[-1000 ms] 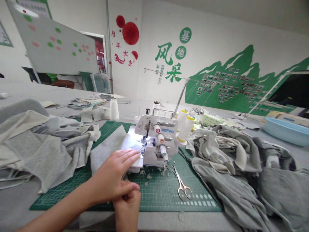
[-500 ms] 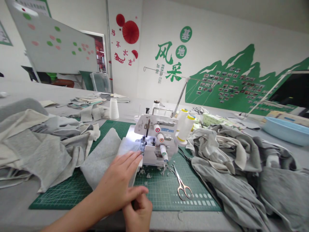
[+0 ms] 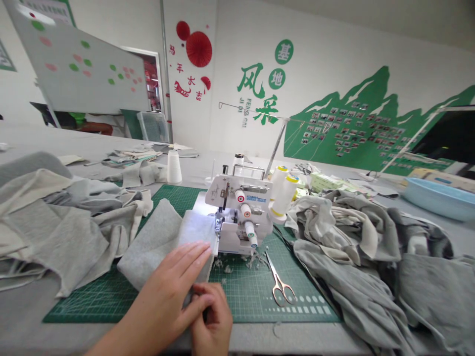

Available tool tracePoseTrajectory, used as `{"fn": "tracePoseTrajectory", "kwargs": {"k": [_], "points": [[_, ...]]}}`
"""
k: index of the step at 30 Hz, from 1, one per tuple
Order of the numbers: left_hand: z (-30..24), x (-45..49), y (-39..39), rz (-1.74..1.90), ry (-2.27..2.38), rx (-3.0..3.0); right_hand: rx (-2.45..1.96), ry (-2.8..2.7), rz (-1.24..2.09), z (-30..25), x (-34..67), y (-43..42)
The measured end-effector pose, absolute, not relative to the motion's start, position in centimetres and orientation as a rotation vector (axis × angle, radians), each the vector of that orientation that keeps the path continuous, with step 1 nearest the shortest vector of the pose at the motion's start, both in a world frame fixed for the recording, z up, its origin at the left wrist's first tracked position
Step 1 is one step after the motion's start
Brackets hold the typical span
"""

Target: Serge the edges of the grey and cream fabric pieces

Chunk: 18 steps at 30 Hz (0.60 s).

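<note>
A cloth heap (image 3: 74, 242) sits at the left. Next, a grey piece (image 3: 154, 242) spreads over the green mat (image 3: 247, 296) and up onto the white sewing machine (image 3: 230, 241). The left hand (image 3: 176, 279) lies on it, fingers out straight. The right hand (image 3: 214, 321) has curled fingers; whether they pinch anything cannot be told. Scissors (image 3: 276, 279) lie farther right.

White wall (image 3: 230, 29) dead ahead of the hands (image 3: 166, 291); green mountain mural (image 3: 328, 148) ahead-right. Ahead-left: pale board (image 3: 100, 86) with pink/green dots, white-framed doorway (image 3: 151, 79). Grey table (image 3: 252, 337) under the hands.
</note>
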<state>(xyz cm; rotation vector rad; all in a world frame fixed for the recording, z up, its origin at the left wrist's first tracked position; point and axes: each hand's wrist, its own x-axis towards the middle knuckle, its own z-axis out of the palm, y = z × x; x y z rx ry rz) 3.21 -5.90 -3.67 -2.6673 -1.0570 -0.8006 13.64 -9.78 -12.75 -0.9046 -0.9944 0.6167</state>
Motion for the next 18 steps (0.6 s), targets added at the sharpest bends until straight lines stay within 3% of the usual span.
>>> {"fn": "tracePoseTrajectory", "kwargs": {"k": [18], "points": [[-4.7, 4.3, -4.7, -0.893, -1.145, -2.612, -0.956, -1.138, 0.59, -13.0, 13.5, -10.1]]}}
